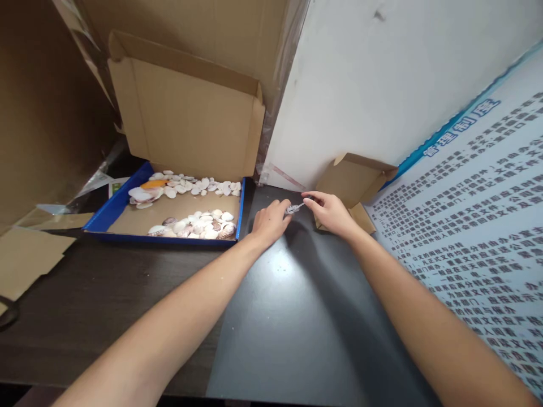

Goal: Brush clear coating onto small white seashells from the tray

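My left hand (271, 221) is closed on one end of a small grey, patterned object (292, 209), perhaps a shell, above the dark grey mat (271, 316). My right hand (328, 210) pinches a thin stick-like tool (302, 204), whose far end meets the small object. The tool's exact shape is too small to tell. To the left of my hands lies an open blue-edged cardboard box (169, 241) with its lid raised. White and brown shells (199, 225) lie along its front, and more pale shells (203, 185) line its back.
Behind my right hand a small open cardboard box (354, 181) leans near a white board (352, 73). A printed poster (475, 215) stands at the right. Large cardboard (46, 113) and a flat cardboard piece (31, 260) are at the left, on the dark wooden table (106, 305).
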Tool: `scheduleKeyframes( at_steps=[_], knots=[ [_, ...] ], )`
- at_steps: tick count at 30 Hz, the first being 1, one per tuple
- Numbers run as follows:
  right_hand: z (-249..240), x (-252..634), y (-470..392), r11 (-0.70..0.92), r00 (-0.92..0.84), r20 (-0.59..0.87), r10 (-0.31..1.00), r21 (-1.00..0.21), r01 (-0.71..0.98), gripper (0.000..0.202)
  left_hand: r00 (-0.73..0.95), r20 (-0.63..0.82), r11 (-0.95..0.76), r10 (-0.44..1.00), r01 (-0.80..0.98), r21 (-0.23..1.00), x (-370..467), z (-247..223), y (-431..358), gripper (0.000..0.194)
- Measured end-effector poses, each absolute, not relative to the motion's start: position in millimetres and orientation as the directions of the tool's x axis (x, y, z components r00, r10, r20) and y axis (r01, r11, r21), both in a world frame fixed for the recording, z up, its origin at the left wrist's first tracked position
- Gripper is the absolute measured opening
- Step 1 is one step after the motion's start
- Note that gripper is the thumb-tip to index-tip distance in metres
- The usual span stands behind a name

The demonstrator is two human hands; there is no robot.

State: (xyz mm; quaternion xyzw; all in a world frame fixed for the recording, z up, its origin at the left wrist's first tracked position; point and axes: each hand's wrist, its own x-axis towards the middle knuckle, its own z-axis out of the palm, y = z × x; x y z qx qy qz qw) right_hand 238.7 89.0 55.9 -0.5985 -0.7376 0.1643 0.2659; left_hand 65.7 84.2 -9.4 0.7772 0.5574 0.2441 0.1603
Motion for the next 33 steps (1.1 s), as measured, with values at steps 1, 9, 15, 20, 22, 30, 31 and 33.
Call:
scheduleKeyframes(
  at_steps=[1,9,15,20,22,30,31,33],
  knots=[
    [55.0,240.2,89.6,0.21,-0.123,0.186,0.975,-0.577,0.79,0.038,0.258,0.2,-0.325,0.945,0.787,0.523,65.7,-9.2,84.3,0.019],
    [46.7,249.5,91.8,0.1,-0.025,0.109,0.994,-0.768,0.633,0.038,0.241,0.194,-0.308,0.951,0.785,0.537,66.7,-11.1,86.6,0.02],
    [40.7,254.2,80.1,0.043,0.026,0.06,0.998,-0.902,0.43,0.044,0.217,0.161,-0.27,0.963,0.792,0.548,68.9,-12.1,89.4,0.021],
    [37.4,256.5,61.9,0.018,0.059,0.036,0.998,-0.961,0.277,0.045,0.192,0.132,-0.233,0.973,0.796,0.558,68.8,-11.5,91.0,0.025],
    [34.9,256.3,54.6,0.011,0.07,0.027,0.997,-0.976,0.217,0.046,0.179,0.12,-0.216,0.976,0.797,0.564,68.7,-11.3,91.3,0.025],
    [21.6,247.5,31.9,0.019,0.122,0.014,0.992,-0.999,-0.04,0.038,0.118,0.083,-0.144,0.99,0.761,0.633,68.3,-7.8,88.1,0.029],
    [19.9,246.4,30.1,0.018,0.122,0.008,0.992,-0.997,-0.077,0.037,0.109,0.079,-0.134,0.991,0.752,0.646,67.5,-6.9,86.3,0.031],
    [16.3,244.7,26.8,0.009,0.118,-0.008,0.993,-0.99,-0.144,0.036,0.092,0.076,-0.119,0.993,0.732,0.671,64.9,-5.0,80.4,0.035]
  ],
)
